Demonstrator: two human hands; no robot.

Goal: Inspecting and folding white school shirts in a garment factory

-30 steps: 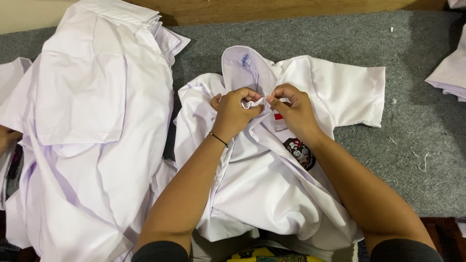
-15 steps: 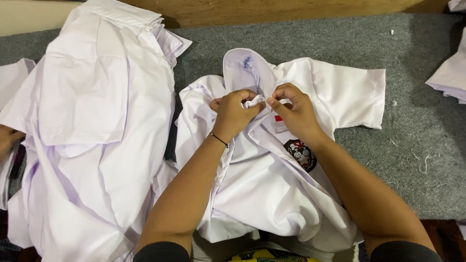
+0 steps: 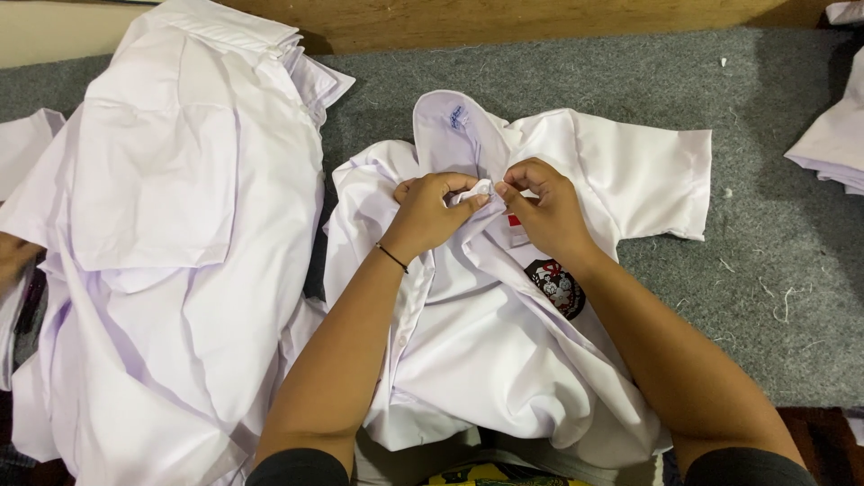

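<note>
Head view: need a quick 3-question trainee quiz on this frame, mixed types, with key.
1. True or false: both hands pinch the white shirt near its collar.
2. Which wrist wears the thin dark band? A) left B) right C) neither
3. What lies to the left of the shirt being handled?

Key:
1. True. The left hand and right hand meet at the fabric below the collar.
2. A.
3. A pile of white shirts on the grey carpet.
</note>
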